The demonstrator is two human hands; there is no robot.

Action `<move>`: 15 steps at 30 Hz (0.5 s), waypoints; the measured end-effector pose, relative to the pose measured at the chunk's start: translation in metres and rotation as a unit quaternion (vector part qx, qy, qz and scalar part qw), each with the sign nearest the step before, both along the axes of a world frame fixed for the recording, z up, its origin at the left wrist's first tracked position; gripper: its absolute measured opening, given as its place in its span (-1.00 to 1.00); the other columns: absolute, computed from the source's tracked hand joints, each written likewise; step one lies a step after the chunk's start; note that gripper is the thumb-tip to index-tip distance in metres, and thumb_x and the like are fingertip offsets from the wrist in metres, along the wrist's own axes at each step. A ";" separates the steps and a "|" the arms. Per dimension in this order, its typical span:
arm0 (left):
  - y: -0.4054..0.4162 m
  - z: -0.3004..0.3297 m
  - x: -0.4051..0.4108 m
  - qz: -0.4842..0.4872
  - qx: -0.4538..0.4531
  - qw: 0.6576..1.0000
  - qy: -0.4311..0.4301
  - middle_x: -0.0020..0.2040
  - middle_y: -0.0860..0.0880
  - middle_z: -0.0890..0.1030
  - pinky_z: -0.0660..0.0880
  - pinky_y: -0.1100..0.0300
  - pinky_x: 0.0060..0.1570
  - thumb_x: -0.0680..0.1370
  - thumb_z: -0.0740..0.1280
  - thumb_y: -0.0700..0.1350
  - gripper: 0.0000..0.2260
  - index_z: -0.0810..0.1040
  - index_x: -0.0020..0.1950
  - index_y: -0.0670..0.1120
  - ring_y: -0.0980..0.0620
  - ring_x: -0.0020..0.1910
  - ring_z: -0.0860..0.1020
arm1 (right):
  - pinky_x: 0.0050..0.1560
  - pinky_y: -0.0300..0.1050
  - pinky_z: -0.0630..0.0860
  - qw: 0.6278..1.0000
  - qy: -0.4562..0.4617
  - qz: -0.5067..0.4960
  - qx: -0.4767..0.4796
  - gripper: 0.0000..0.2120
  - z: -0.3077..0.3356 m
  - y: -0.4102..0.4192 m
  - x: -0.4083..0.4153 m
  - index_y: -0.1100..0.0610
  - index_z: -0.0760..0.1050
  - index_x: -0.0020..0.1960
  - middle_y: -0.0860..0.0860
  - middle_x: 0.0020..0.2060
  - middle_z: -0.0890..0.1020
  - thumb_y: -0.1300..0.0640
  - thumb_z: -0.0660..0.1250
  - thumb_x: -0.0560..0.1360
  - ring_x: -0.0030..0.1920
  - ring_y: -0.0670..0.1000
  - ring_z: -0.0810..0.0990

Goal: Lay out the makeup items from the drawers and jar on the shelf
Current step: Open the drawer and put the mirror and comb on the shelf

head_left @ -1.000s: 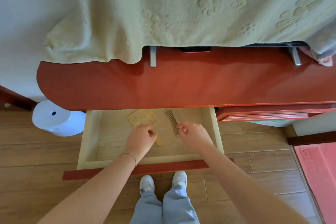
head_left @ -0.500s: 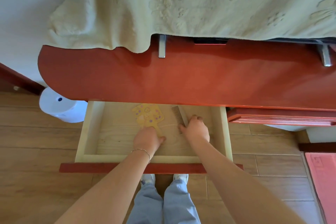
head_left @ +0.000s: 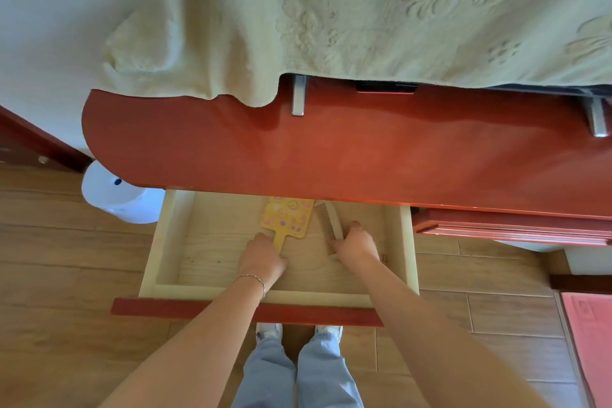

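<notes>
In the drawer (head_left: 172, 242), our left hand (head_left: 263, 260) is gripping the light, stiff mirror (head_left: 288, 215) by its handle; our right hand (head_left: 357, 243) is pinching the thin comb (head_left: 328, 225).

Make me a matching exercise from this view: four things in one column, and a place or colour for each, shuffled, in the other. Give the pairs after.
Things
1. yellow paddle mirror
2. comb
3. towel
4. white roll

Places or colours
A. draped over the back of the red shelf
B. on the floor, left of the drawer
C. handle under the left hand
D. beside the right hand

Pairs: 1-C, 2-D, 3-A, 4-B
</notes>
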State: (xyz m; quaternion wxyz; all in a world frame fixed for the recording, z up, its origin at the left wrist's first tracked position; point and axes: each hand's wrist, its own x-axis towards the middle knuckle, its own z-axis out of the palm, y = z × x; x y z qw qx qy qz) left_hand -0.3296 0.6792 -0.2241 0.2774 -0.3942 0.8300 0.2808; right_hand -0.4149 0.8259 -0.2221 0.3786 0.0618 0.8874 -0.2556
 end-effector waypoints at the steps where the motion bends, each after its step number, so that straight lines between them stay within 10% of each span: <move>1: -0.002 0.002 0.000 -0.004 0.005 1.000 0.000 -0.09 -0.07 0.50 0.35 0.20 -0.39 0.44 0.35 -0.15 -0.74 0.34 0.03 -0.15 -0.07 -0.17 0.52 | -0.21 -0.04 0.54 1.000 -0.004 -0.006 -0.019 -0.78 0.000 0.002 0.001 0.21 0.37 0.13 0.09 -0.09 0.56 0.19 0.24 0.50 -0.08 0.15 0.61; 15: -0.031 0.064 0.013 0.047 0.368 0.928 0.023 -0.21 -0.09 0.58 0.49 0.31 -0.21 0.49 0.32 -0.26 -0.89 0.58 -0.01 -0.22 0.10 -0.28 0.53 | -0.20 -0.08 0.64 0.981 -0.133 -0.059 -0.127 -0.93 0.056 0.030 -0.006 0.19 0.44 -0.04 0.11 -0.24 0.59 0.28 0.27 0.48 -0.37 0.05 0.64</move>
